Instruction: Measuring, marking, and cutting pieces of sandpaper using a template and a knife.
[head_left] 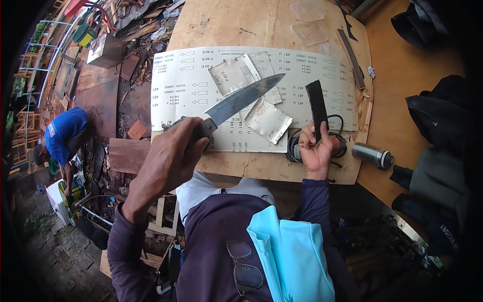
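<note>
My left hand [168, 153] is closed round the dark handle of a large knife [246, 98]. Its broad grey blade points up and to the right, above the sheets on the table. In my right hand [317, 151] a flat black strip [316, 103] stands nearly upright, pinched between thumb and fingers. Below the blade lies a big pale sheet of sandpaper [178, 113], printed backing up. Smaller cut pieces of sandpaper [269, 121] rest on it, one with curled edges. Just behind my right hand is a red power tool [338, 145] with a black cord, partly hidden.
The plywood table [221, 25] carries clear plastic containers [308, 32] and a narrow wooden strip [351, 58]. A metal bottle [372, 156] lies at the right, near dark clothing [440, 110]. Left of the table, a person in blue [65, 133] bends among scrap wood.
</note>
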Demonstrator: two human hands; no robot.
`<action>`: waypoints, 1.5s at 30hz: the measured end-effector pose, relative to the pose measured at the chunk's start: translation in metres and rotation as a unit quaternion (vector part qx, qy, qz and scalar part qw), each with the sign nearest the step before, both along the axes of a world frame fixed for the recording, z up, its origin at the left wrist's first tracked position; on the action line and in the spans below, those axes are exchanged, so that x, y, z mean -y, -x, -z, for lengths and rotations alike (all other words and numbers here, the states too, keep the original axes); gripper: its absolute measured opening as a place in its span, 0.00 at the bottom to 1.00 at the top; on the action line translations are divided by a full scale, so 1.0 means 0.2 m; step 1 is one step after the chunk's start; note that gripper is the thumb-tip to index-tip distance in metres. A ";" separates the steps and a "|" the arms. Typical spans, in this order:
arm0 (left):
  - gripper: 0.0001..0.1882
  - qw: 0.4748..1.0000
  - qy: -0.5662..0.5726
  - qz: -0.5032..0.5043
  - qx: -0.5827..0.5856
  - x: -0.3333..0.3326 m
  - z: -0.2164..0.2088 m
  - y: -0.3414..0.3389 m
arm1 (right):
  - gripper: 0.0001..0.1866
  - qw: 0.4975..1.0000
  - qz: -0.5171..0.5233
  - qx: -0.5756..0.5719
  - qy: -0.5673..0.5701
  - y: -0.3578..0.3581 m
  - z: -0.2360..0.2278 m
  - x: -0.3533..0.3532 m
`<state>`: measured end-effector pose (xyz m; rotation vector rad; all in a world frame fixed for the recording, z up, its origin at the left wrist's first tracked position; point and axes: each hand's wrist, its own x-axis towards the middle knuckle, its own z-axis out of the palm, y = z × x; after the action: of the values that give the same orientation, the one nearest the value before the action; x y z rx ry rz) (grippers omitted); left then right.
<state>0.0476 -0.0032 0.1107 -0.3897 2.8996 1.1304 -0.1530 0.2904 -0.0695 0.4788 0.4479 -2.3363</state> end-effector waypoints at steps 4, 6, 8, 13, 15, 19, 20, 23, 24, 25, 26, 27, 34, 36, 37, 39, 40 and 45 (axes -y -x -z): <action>0.17 0.999 0.025 0.009 -0.020 -0.23 0.05 -0.03 | 0.13 0.999 -0.011 0.021 0.041 0.01 -0.02 0.05; 0.16 0.999 0.038 0.004 -0.028 -0.28 0.06 -0.01 | 0.13 0.999 -0.014 0.018 0.030 0.01 -0.06 0.06; 0.16 0.999 0.035 -0.001 -0.027 -0.29 0.06 -0.01 | 0.13 1.000 -0.013 0.015 0.022 0.01 -0.07 0.06; 0.20 0.999 0.035 0.004 -0.002 -0.31 0.06 0.00 | 0.16 0.999 -0.017 -0.008 0.044 0.01 -0.09 0.05; 0.15 0.999 0.026 -0.005 -0.025 -0.33 0.07 0.01 | 0.15 0.999 -0.026 -0.005 0.033 0.01 -0.10 0.03; 0.15 0.999 0.028 -0.008 -0.032 -0.35 0.08 0.01 | 0.14 0.999 -0.035 -0.005 0.025 0.02 -0.08 0.00; 0.14 0.999 0.034 -0.008 -0.033 -0.35 0.08 0.01 | 0.14 0.999 -0.034 -0.004 0.024 0.02 -0.07 -0.01; 0.16 0.999 0.043 -0.002 -0.016 -0.36 0.07 0.02 | 0.14 0.999 -0.035 -0.014 0.020 0.01 -0.08 -0.02; 0.19 0.999 0.047 0.003 0.001 -0.36 0.06 0.02 | 0.14 0.999 -0.036 -0.015 0.020 0.01 -0.08 -0.02; 0.19 0.999 0.046 0.003 0.002 -0.36 0.06 0.02 | 0.14 0.999 -0.038 -0.016 0.020 0.01 -0.08 -0.02; 0.18 0.999 0.051 0.005 0.002 -0.36 0.06 0.02 | 0.14 0.999 -0.037 -0.016 0.019 0.01 -0.07 -0.02; 0.18 0.998 0.056 0.007 0.002 -0.36 0.06 0.02 | 0.14 0.998 -0.044 -0.031 0.011 0.01 -0.07 -0.02; 0.16 0.996 0.091 0.004 0.025 -0.35 0.08 0.01 | 0.12 0.972 -0.056 -0.167 -0.154 -0.04 -0.10 -0.02; 0.15 0.995 0.095 -0.004 0.023 -0.35 0.10 0.01 | 0.09 0.965 -0.057 -0.174 -0.189 -0.07 -0.16 0.00; 0.15 0.995 0.092 -0.004 0.021 -0.36 0.12 0.01 | 0.10 0.957 -0.060 -0.186 -0.214 -0.09 -0.20 0.02; 0.16 0.997 0.078 0.004 0.023 -0.38 0.14 0.03 | 0.12 0.942 -0.080 -0.173 -0.275 -0.13 -0.19 0.01; 0.16 0.998 0.059 -0.006 0.009 -0.40 0.15 0.03 | 0.13 0.934 -0.095 -0.166 -0.302 -0.15 -0.20 0.02; 0.15 0.998 0.044 -0.031 -0.027 -0.45 0.27 0.06 | 0.12 0.918 -0.116 -0.251 -0.286 -0.18 -0.13 0.06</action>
<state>0.0366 0.0866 0.0560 -0.4625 3.0121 1.0390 -0.1179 0.2784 -0.0429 0.0617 1.3746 -2.0520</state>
